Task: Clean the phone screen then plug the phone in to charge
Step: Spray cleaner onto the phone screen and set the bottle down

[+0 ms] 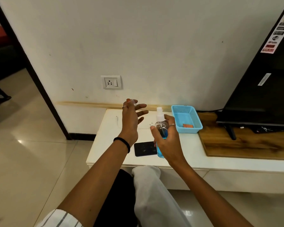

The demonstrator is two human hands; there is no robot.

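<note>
A black phone (143,151) lies screen up on the white cabinet top (108,154), with faint smudges on its glass. Just above its right end, my right hand (166,138) is shut on a clear spray bottle (161,128) holding blue liquid, its white nozzle uncovered. My left hand (131,118) is raised over the cabinet with fingers spread, pinching a small clear cap (134,102) between thumb and forefinger. A white charger (147,125) and its thin cable lie on the cabinet behind my hands. A wall socket (111,82) sits above.
A blue plastic basket (179,110) with a small orange item (188,125) stands at the back right. A black TV (261,89) on a wooden board (244,145) fills the right. A white cloth (147,173) lies on my lap at the cabinet's front edge.
</note>
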